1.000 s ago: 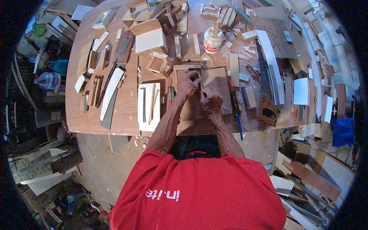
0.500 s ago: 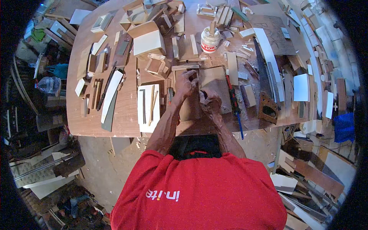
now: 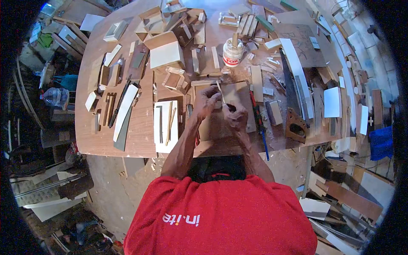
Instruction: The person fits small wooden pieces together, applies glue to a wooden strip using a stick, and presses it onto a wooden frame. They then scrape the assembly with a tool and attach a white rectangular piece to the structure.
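Above a shallow wooden frame near the table's front, my left hand is closed, its fingers pinched at a thin light wood strip. My right hand is closed at the lower end of the same strip, fingers curled. The strip stands slanted between the two hands. Beneath and beside my right hand lies a flat brown board. A white glue jar with a stick in it stands beyond the hands. A small open wooden box sits left of the frame.
A handsaw and a red and blue tool lie on the right. At the left are a white panel with thin sticks, long strips and small wooden assemblies. Offcuts and boxes cover the table's far side.
Both hands have risen off the frame and board, and the thin strip now shows between them. The view has shifted slightly, so the table sits a little lower.
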